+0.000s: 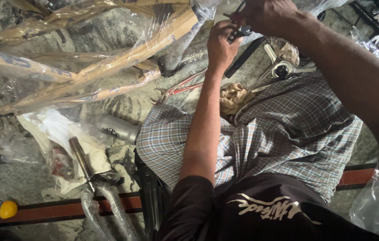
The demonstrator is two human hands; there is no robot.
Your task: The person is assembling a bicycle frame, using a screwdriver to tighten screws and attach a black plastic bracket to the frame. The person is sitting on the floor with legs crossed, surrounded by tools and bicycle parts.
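Observation:
My left hand [220, 44] is raised at the top centre, its fingers closed around a small dark metal part [241, 32]. My right hand [265, 15] is just above and to the right, gripping a red-handled tool [235, 17] that meets the same part. Both hands touch each other over a bicycle frame [109, 67] wrapped in brown paper and clear plastic. A chrome wrench-like tool [282, 70] lies on my checked cloth below the hands.
A stone floor [2, 178] carries a plastic-wrapped fork [104, 196], a silver cylinder [118, 129], a bag of small parts [60, 163], a crumpled rag [234, 96] and a yellow ball [8, 209]. A red and black strip [51, 214] crosses the floor.

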